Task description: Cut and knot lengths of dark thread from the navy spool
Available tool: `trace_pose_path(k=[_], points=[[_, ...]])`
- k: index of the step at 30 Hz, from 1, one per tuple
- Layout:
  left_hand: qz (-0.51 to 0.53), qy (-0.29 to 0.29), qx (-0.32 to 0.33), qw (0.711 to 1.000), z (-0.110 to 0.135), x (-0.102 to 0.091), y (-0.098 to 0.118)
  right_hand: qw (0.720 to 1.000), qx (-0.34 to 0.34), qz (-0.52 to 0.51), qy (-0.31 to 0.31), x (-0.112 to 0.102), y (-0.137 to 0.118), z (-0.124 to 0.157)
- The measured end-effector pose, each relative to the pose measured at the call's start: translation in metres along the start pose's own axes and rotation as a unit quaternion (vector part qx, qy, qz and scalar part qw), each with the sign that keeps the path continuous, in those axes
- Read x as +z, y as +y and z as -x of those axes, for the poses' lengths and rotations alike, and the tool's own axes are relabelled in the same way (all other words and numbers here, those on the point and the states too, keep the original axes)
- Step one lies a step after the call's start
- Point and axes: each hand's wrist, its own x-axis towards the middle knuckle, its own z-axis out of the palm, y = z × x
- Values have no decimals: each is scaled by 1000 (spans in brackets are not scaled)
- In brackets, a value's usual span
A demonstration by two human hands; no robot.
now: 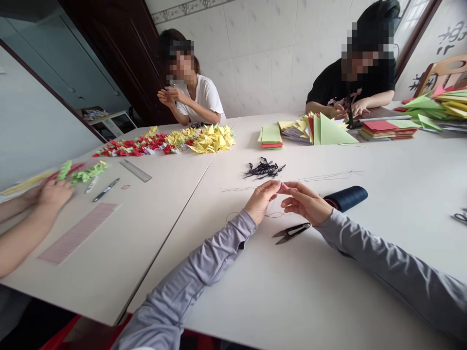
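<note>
Across the white surface (292, 296), rows of folded red and yellow paper pieces (189, 140) lie done, while stacks of coloured paper (388, 130) sit unused further along. Nearer in, a navy thread spool (346, 198) and thread snips (292, 233) lie by the hands. The left hand (260, 200) and right hand (306, 203) have both grips closed, pinching a tiny pinkish bit (281, 187) between them above the surface, too small to make out, with fine dark thread (310, 177) running just behind.

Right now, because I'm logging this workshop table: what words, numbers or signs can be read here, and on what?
Black brush characters on the white tiled wall: cut off, unreadable.
Dark slim marker pen: markings too small to read.
Long grey straight ruler: scale too blurred to read.
</note>
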Motion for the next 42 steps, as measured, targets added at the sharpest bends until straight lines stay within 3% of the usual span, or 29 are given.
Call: trace_pose_path(k=[5,10,13,16,18,21,26,35,42], points=[[65,-10,7,998,-2,3,-2,997,26,-56,-36,18,0,2],[164,-35,28,985,-3,-4,11,999,1,30,-43,9,9,-7],[94,-91,-2,991,0,-22,23,990,-39,128,-34,-6,12,-13],[-87,-106,-14,990,5,-53,33,964,-78,254,-15,-19,12,-16],[-242,-87,3,966,11,-80,37,935,-100,341,11,-24,11,-17],[-433,-36,-4,901,24,-122,42,886,-128,443,49,-29,11,-16],[-591,38,-40,805,52,-173,52,847,-123,513,68,-35,15,-16],[-672,62,-32,737,74,-190,59,776,-168,601,92,-46,20,-6],[-705,86,-25,703,76,-204,55,762,-139,620,120,-55,23,-2]])
